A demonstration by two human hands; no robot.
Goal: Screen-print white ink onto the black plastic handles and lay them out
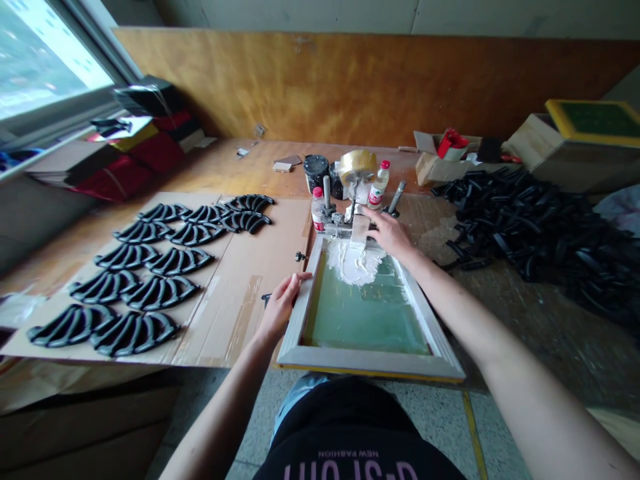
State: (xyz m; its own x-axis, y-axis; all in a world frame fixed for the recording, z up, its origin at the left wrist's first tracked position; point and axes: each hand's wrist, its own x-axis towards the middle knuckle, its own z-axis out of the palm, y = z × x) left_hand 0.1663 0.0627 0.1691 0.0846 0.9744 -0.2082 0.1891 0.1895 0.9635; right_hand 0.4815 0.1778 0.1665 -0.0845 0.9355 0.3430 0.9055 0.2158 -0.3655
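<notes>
A screen-printing frame [370,363] with a green mesh lies before me, its far end at a metal hinge clamp [336,228]. My left hand [283,301] is closed at the frame's left rail, fingertips on its edge. White ink [354,265] is heaped at the mesh's far end. In it stands a pale scraper [359,231], tilted up toward the clamp. My right hand [391,233] reaches over the frame, index finger and thumb apart, fingertips at the scraper's right edge. A small black piece [266,300] lies just left of my left hand.
Rows of black fan-shaped parts [150,293] lie on cardboard [233,280] at left. A pile of black parts [540,227] is at right. Behind the clamp stand bottles [379,185], a dark tub [316,172] and a tape roll [357,163]. Boxes [560,150] stand back right.
</notes>
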